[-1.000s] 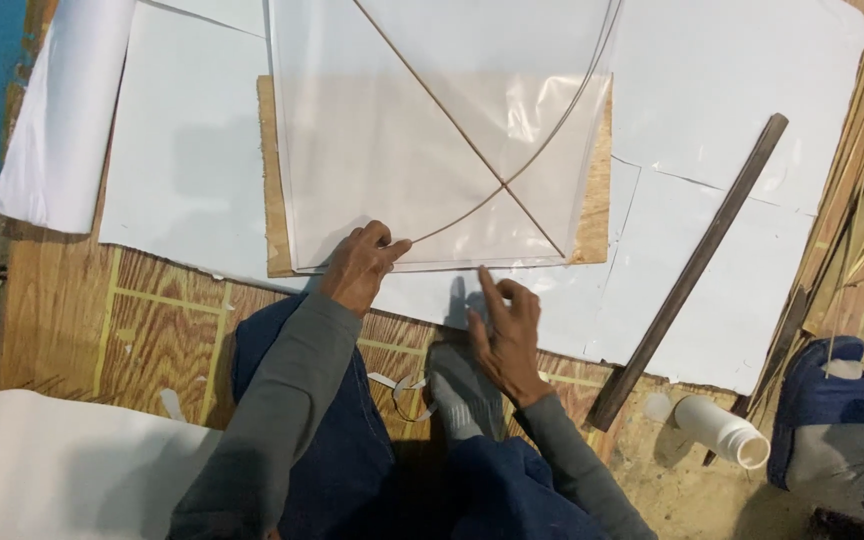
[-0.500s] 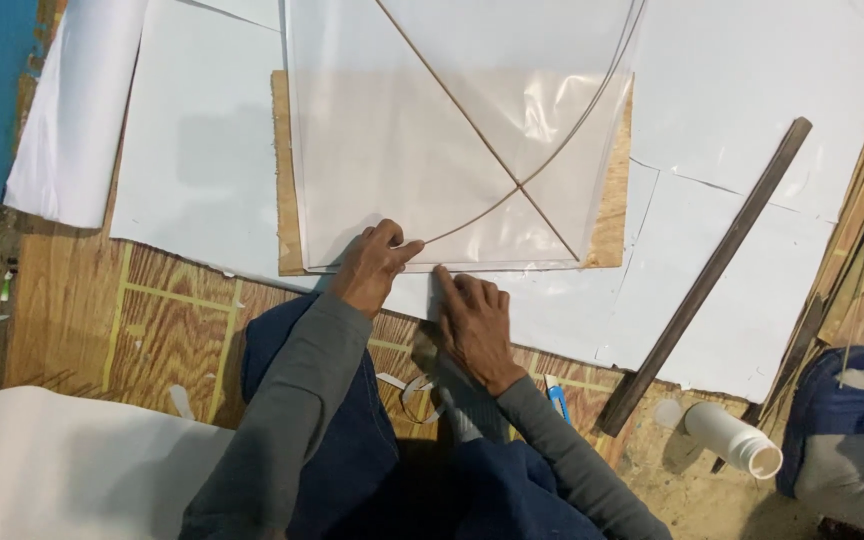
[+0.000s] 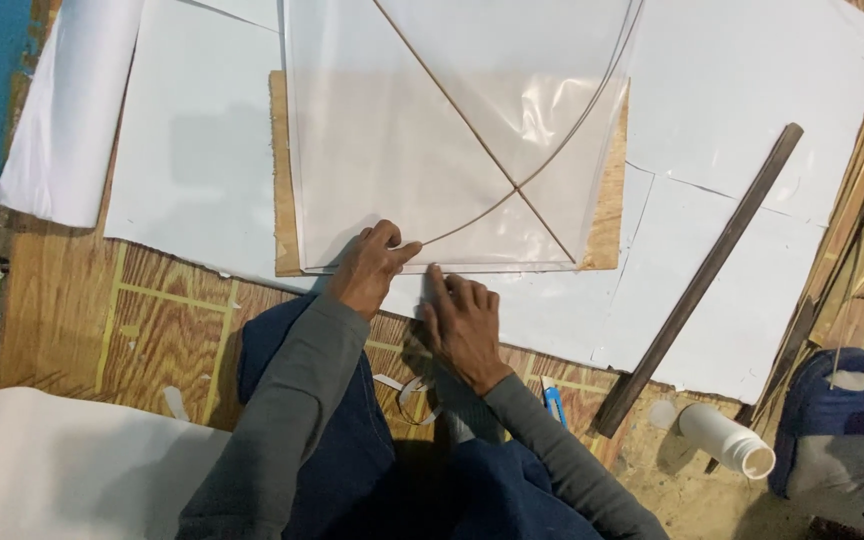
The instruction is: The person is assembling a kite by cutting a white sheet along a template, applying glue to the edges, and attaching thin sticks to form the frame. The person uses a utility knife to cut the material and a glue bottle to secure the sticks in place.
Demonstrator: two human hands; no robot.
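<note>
While pressed flat, open, left hand (image 3: 367, 270) and right hand (image 3: 462, 325) at near edge of clear plastic sheet (image 3: 432, 150), 2 crossed sticks (image 3: 497, 165) beyond.

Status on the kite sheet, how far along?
Done: two thin sticks already lie crossed on the clear plastic sheet. In hand: left hand and right hand press at the sheet's bottom edge. Left: can't tell; the rest of that edge looks untouched.
</note>
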